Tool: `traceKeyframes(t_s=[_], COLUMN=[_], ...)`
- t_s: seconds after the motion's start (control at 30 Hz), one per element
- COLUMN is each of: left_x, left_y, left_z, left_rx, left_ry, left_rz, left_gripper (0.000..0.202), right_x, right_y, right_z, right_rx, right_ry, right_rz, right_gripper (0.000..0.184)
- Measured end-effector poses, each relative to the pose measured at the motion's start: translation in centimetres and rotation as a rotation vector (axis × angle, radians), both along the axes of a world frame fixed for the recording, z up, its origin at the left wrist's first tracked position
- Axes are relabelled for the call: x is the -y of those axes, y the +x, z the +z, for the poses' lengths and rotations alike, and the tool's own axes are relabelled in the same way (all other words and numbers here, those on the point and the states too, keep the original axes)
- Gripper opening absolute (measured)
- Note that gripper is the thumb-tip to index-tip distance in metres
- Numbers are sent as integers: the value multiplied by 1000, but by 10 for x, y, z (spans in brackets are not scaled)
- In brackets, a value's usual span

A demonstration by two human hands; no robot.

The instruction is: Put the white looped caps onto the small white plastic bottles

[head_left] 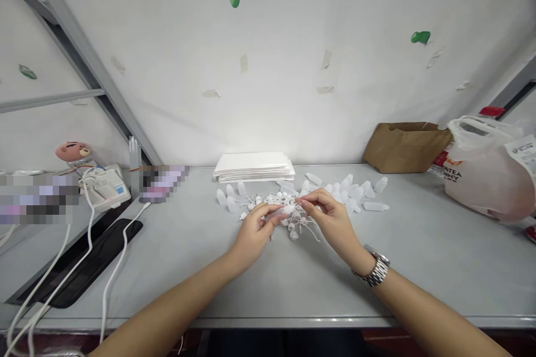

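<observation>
Bottle (276, 213), left hand (251, 232) gripping it, right hand (334, 220) pinching alongside, caps (293, 234) around, white stack (253, 164) behind

Small translucent white plastic bottles (355, 193) are looking smooth; the flat grey desk (276, 284) is showing a faint gloss. The silver linked metal watch band (379, 271) is gleaming, while the open-topped brown paper-like container (404, 150) is looking matt.

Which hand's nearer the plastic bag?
Right. The right hand is left of the plastic bag, apart from it; the left hand is farther left.
</observation>
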State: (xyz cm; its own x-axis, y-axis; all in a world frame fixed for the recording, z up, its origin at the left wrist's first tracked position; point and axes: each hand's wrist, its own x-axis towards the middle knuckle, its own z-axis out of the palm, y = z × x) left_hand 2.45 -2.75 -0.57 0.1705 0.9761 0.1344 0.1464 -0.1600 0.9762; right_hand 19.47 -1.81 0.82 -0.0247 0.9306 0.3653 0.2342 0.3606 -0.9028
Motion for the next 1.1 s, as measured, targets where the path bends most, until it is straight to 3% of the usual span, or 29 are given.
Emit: traceKeyframes(t_s=[0.77, 0.97, 1.1], left_x=[-1, -1, -3], left_y=[0, -1, -4], left_z=[0, -2, -2], left_rx=[18, -13, -130], left_ry=[-18, -1, 121], left_rz=[-11, -10, 2], left_gripper=[28, 27, 22], right_x=[-1, -1, -5], right_y=[1, 1, 8], right_z=[0, 1, 6], right_rx=[-59, 40, 251], right_ry=[-12, 49, 136], right_rz=[-42, -34, 23], right_gripper=[21, 17, 15])
